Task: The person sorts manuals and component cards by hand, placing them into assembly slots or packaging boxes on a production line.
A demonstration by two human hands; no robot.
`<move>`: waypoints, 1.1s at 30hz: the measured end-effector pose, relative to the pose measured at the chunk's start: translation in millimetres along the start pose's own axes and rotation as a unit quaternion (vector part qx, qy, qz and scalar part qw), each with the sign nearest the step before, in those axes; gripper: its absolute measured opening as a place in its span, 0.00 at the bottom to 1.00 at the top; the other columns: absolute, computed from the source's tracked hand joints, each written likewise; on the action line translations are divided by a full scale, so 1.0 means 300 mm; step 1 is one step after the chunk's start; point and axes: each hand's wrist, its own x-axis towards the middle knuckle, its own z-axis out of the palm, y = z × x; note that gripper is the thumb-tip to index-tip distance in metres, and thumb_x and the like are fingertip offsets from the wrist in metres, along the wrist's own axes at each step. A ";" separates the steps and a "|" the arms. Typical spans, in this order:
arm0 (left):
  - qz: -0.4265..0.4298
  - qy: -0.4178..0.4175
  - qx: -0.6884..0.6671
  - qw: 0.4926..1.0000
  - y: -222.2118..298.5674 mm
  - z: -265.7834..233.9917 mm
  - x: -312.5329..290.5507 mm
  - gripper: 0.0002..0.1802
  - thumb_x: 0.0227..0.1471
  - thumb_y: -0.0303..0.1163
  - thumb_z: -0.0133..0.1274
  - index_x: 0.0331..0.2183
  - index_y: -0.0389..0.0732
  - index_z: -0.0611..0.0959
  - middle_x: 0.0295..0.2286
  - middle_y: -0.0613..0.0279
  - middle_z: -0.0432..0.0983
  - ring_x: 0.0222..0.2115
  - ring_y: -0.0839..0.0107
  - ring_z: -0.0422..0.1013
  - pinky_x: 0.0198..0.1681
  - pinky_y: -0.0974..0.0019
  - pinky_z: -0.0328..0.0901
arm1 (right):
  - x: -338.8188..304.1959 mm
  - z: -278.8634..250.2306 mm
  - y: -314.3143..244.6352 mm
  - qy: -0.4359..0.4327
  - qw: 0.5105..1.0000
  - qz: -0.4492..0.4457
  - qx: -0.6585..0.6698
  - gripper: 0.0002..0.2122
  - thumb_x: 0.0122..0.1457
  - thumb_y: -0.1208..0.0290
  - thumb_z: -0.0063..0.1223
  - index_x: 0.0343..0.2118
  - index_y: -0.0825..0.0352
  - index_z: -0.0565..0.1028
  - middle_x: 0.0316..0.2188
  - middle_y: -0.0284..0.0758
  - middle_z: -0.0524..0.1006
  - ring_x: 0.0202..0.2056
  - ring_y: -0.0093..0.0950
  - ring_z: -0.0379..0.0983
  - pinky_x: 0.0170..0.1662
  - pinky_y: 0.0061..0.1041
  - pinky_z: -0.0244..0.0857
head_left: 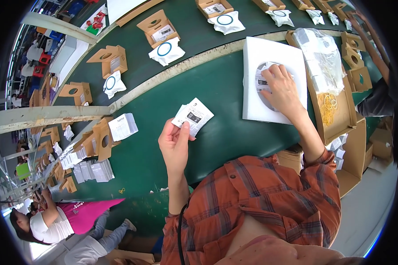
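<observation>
nearest, at the bottom of the frame, is the checked shirt [256, 190] of the person. in the middle, the left hand [174, 145] is closed on a few folded leaflets [198, 110], pinched between thumb and fingers above the green table [227, 88]. right of centre, the right hand [282, 90] is at the round hole of a white foam block [252, 108], its fingers bent over more leaflets [260, 83] there; if it grips one, i cannot tell. just beside the block, a cardboard tray [341, 130] holds yellow rubber bands [328, 106] and a clear plastic bag [320, 59]. at the left are leaflet stacks [123, 126]. farther, along the top, open brown boxes [154, 23] and white pouches [174, 55] with blue rings make a row.
</observation>
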 end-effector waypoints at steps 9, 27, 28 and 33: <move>0.005 0.031 0.003 0.999 0.000 -0.085 0.041 0.07 0.58 0.25 0.50 0.38 0.33 0.77 0.32 0.64 0.79 0.29 0.84 0.71 0.29 0.78 0.65 | 0.001 -0.012 -0.008 -0.005 0.997 0.011 0.074 0.17 0.41 0.76 0.64 0.36 0.67 0.72 0.36 0.40 0.70 0.44 0.41 0.66 0.47 0.36 0.62; 0.012 0.205 0.247 0.947 0.055 -0.569 0.919 0.15 0.46 0.23 0.53 0.37 0.25 0.79 0.28 0.50 0.80 0.27 0.68 0.77 0.28 0.69 0.71 | -0.011 -0.012 -0.013 -0.003 0.990 0.057 0.129 0.11 0.42 0.84 0.60 0.29 0.69 0.70 0.31 0.41 0.70 0.38 0.41 0.66 0.42 0.36 0.64; -0.004 0.211 0.236 0.949 0.043 -0.565 0.974 0.14 0.45 0.24 0.54 0.35 0.26 0.81 0.27 0.51 0.80 0.28 0.67 0.78 0.30 0.68 0.72 | -0.013 -0.011 -0.009 -0.002 0.990 0.063 0.127 0.11 0.42 0.84 0.60 0.29 0.69 0.70 0.31 0.41 0.70 0.38 0.41 0.66 0.42 0.36 0.64; -0.015 0.204 0.272 0.940 -0.060 -0.752 1.167 0.15 0.39 0.32 0.58 0.32 0.34 0.84 0.32 0.50 0.81 0.35 0.61 0.78 0.42 0.63 0.70 | 0.015 -0.011 -0.035 0.019 0.982 0.054 0.180 0.13 0.43 0.85 0.58 0.33 0.70 0.70 0.32 0.43 0.74 0.38 0.44 0.69 0.42 0.37 0.64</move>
